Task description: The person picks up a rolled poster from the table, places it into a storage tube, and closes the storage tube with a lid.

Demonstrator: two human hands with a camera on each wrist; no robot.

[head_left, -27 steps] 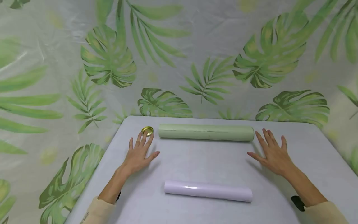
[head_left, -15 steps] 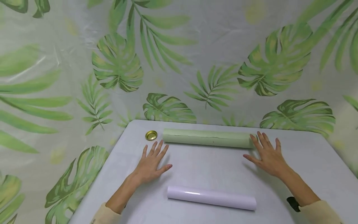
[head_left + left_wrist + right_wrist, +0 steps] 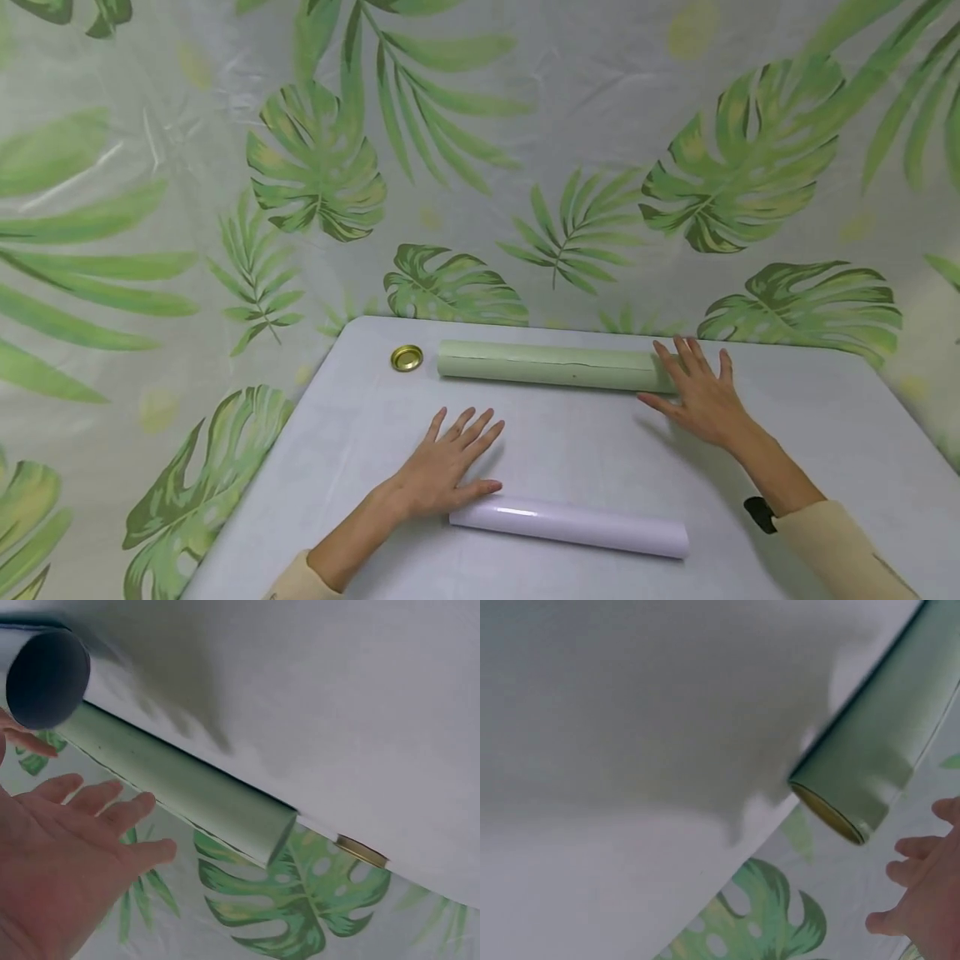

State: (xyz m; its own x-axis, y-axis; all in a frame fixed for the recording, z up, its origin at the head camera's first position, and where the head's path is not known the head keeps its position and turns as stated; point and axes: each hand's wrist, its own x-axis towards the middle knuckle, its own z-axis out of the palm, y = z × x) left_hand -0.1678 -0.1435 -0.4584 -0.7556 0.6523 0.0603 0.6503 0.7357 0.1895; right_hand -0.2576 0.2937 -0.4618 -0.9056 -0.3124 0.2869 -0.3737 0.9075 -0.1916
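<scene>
A pale green roll (image 3: 555,364) lies along the far side of the table. My right hand (image 3: 705,404), fingers spread, is over its right end and hides that end in the head view. The right wrist view shows the hollow end of the green roll (image 3: 862,765), with the fingers apart from it. Nearer me lies a glossy lilac roll (image 3: 577,527). My left hand (image 3: 438,475) is spread at its left end, the thumb overlapping it in the head view; whether they touch I cannot tell. The left wrist view shows the lilac roll's dark hollow end (image 3: 49,679).
A round gold lid (image 3: 407,358) lies left of the green roll, near the back left corner of the white table (image 3: 555,450). Behind the table hangs a leaf-patterned sheet (image 3: 465,167).
My left hand has moved from the gold lid rightward and nearer, to the lilac roll. My right hand has shifted left over the green roll's end. The head view has shifted slightly.
</scene>
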